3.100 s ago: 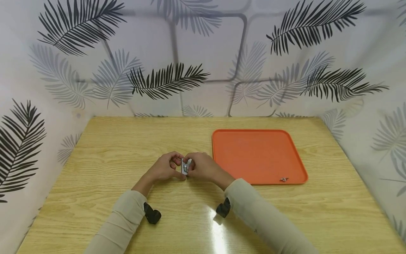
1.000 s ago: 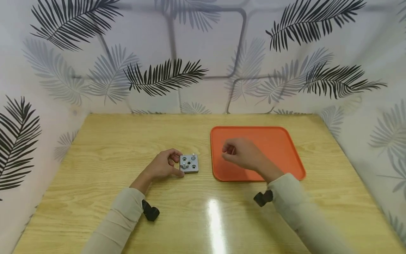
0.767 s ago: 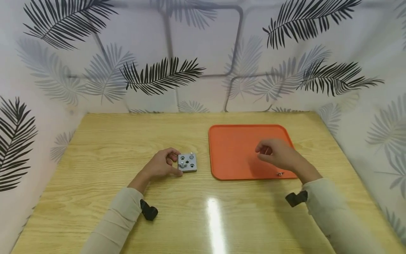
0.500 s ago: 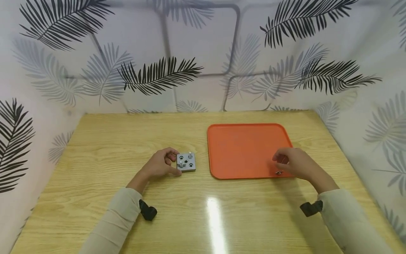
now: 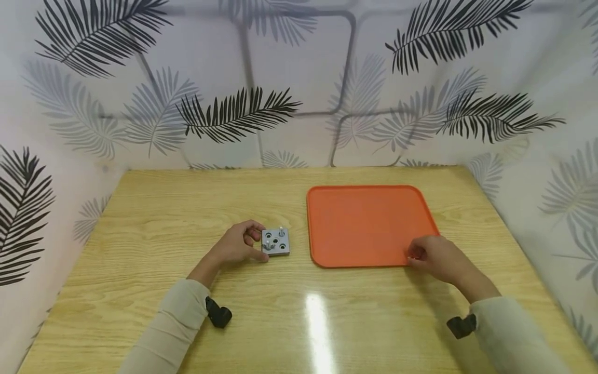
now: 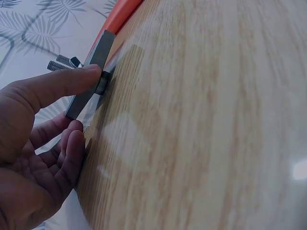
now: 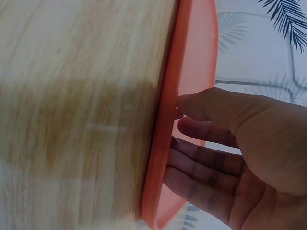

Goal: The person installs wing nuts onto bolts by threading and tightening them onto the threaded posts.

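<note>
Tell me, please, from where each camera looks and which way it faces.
Head: worn on the person's head, facing forward and down over the table; the left hand, right hand and both sleeves show.
Left wrist: worn on that wrist, facing the metal plate; only the left hand shows.
Right wrist: worn on that wrist, facing the near rim of the orange tray; only the right hand shows.
Shared: head and left wrist both show the metal plate.
</note>
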The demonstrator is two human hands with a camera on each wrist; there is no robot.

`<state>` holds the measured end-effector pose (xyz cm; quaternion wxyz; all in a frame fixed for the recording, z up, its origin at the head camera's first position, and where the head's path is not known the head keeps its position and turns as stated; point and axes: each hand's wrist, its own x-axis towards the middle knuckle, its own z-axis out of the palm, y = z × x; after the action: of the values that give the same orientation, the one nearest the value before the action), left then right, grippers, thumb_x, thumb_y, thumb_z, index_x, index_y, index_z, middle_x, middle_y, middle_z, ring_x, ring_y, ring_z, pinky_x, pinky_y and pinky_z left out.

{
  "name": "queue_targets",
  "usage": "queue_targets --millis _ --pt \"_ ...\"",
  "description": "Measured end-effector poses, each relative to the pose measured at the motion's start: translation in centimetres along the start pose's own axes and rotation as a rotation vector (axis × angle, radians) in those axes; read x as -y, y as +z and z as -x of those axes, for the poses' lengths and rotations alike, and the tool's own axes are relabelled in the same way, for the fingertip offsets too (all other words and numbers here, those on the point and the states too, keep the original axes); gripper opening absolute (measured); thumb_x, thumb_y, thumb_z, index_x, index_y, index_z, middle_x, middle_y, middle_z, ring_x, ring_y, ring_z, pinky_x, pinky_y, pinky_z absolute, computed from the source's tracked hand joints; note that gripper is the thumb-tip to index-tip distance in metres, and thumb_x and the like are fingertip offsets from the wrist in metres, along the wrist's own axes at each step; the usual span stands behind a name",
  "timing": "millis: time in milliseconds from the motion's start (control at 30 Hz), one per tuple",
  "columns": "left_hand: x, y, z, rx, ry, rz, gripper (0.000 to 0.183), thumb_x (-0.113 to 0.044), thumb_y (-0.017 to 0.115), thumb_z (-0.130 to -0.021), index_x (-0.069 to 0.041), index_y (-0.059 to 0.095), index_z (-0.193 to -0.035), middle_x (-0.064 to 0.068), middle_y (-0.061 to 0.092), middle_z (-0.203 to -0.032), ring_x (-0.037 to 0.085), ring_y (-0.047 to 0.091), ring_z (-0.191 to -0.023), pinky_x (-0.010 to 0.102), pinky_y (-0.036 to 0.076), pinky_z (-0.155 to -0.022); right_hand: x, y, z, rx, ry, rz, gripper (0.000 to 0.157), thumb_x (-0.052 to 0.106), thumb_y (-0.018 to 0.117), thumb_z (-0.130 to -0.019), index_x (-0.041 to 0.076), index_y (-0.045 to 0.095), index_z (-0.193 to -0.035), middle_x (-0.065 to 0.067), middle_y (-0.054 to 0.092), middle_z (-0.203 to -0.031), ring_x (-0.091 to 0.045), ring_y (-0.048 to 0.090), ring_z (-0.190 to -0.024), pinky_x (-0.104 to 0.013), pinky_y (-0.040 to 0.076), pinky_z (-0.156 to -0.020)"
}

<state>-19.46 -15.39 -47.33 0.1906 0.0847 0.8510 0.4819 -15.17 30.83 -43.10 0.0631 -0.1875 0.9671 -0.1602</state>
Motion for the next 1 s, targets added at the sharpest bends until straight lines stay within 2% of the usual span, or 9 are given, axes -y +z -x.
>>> queue_targets --millis 167,433,567,667,867,933,1000 --pt "-0.1 0.0 0.0 -0.007 0.004 -0.008 0.060 -0.010 0.089 -0.072 -0.005 0.058 -0.124 0.006 0.052 -0.102 0.019 0.044 -0.083 0.032 0.041 -0.077 -0.1 0.4 0.0 -0.042 -0.026 0.033 0.010 0.016 0.077 -0.085 0.014 0.069 -0.078 0.006 0.067 -0.072 -0.007 0.059 -0.067 -0.032 0.049 -0.064" --pt "-0.3 -0.1 0.2 -0.002 0.010 -0.018 0.062 -0.011 0.089 -0.073 -0.003 0.057 -0.126 0.008 0.052 -0.103 0.019 0.044 -0.083 0.032 0.041 -0.077 -0.4 0.7 -0.3 -0.052 -0.025 0.039 0.007 0.013 0.077 -0.085 0.013 0.072 -0.080 0.004 0.070 -0.074 -0.010 0.062 -0.068 -0.034 0.051 -0.065" --pt "-0.2 -0.1 0.1 -0.003 0.018 -0.027 0.062 -0.013 0.089 -0.073 -0.003 0.057 -0.126 0.009 0.053 -0.104 0.018 0.044 -0.083 0.031 0.041 -0.077 -0.6 1.1 -0.6 -0.104 -0.048 0.059 0.008 0.013 0.077 -0.085 0.015 0.071 -0.079 0.004 0.068 -0.074 -0.008 0.058 -0.067 -0.033 0.049 -0.064" --pt "0.1 0.0 0.1 -0.005 0.020 -0.015 0.061 -0.012 0.089 -0.073 -0.003 0.058 -0.125 0.008 0.053 -0.103 0.018 0.043 -0.083 0.030 0.041 -0.076 -0.2 1.4 -1.0 -0.152 -0.058 0.034 0.006 0.014 0.075 -0.086 0.015 0.070 -0.083 0.004 0.069 -0.076 -0.009 0.060 -0.068 -0.033 0.049 -0.065" --pt "0.2 -0.1 0.2 0.002 0.039 -0.004 0.060 -0.011 0.087 -0.074 -0.002 0.057 -0.126 0.010 0.053 -0.103 0.019 0.043 -0.083 0.031 0.041 -0.076 2.7 1.7 -3.4 -0.192 -0.076 -0.168 0.002 0.015 0.070 -0.092 0.014 0.069 -0.092 0.003 0.071 -0.083 -0.010 0.065 -0.076 -0.028 0.054 -0.069" --pt "0.2 0.0 0.2 0.002 0.040 0.000 0.061 -0.011 0.087 -0.074 -0.002 0.057 -0.126 0.010 0.053 -0.104 0.019 0.043 -0.083 0.031 0.041 -0.076 4.2 1.8 -4.6 -0.168 -0.069 -0.293 0.007 0.017 0.070 -0.093 0.011 0.070 -0.096 -0.002 0.072 -0.085 -0.011 0.066 -0.077 -0.029 0.055 -0.069" --pt "0.2 0.0 0.2 0.002 0.044 0.002 0.061 -0.011 0.087 -0.074 -0.002 0.057 -0.126 0.009 0.053 -0.103 0.019 0.043 -0.083 0.031 0.041 -0.076 5.8 1.8 -5.8 -0.114 -0.049 -0.472 0.016 0.018 0.069 -0.095 0.005 0.071 -0.104 -0.011 0.073 -0.091 -0.016 0.069 -0.081 -0.032 0.058 -0.071"
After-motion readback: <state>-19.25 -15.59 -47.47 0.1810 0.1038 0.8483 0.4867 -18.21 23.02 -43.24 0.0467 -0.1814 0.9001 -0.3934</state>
